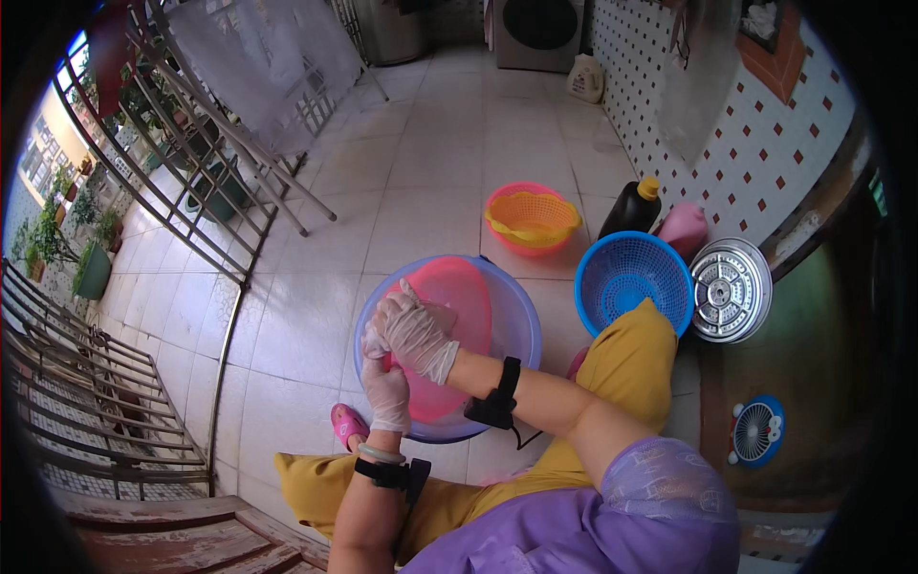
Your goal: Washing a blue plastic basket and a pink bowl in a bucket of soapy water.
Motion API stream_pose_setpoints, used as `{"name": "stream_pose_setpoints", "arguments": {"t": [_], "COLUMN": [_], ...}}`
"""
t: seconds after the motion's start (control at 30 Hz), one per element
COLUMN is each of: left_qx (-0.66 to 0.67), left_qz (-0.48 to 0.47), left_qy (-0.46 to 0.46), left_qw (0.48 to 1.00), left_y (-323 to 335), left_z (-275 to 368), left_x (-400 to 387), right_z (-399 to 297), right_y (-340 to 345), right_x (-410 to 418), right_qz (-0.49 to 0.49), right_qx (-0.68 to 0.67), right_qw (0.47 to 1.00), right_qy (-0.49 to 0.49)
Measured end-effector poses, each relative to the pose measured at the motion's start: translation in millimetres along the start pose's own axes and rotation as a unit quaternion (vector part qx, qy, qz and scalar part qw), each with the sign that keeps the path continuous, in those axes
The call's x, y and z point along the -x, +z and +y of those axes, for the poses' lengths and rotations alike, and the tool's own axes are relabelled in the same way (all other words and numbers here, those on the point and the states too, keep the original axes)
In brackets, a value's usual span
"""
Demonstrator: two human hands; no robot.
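A pink plastic basin (470,308) stands tilted inside a larger blue plastic tub (529,323) on the floor before me. At the basin's left edge, my left hand (386,394) holds the rim, with its thumb on the near side. My right hand (419,337) lies across the basin, its fingers curled over the same edge, close against the left fingers. Whether anything is tucked under the right fingers is hidden. Thin translucent gloves cover both hands. Some liquid seems to lie in the tub, partly hidden by the basin.
Beyond the tub sit a yellow colander (534,219) in a pink bowl (529,250), and a blue colander (631,280). A dark bottle (631,209), a pink bottle (683,228) and metal steamer trays (728,287) stand rightward. Left are a drying rack (276,183) and metal gate (100,409).
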State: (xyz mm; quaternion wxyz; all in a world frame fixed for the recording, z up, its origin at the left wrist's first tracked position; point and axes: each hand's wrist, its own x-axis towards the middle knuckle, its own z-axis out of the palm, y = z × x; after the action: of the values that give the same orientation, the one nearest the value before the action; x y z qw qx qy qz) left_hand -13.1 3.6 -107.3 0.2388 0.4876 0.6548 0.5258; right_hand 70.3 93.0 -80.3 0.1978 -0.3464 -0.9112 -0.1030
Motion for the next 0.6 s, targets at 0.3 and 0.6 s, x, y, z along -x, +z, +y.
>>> {"name": "stream_pose_setpoints", "arguments": {"t": [0.3, 0.6], "left_qx": [-0.011, -0.052], "left_qz": [0.016, -0.04], "left_qy": [0.024, 0.052], "left_qw": [1.0, 0.996], "left_y": [2, -7], "left_z": [-2, 16], "left_x": [7, 2], "right_z": [71, 120], "right_y": [15, 27], "right_x": [-19, -8], "right_qz": [-0.004, 0.036], "right_qx": [-0.194, -0.334], "right_qw": [0.961, 0.898], "right_qy": [0.2, 0.284]}}
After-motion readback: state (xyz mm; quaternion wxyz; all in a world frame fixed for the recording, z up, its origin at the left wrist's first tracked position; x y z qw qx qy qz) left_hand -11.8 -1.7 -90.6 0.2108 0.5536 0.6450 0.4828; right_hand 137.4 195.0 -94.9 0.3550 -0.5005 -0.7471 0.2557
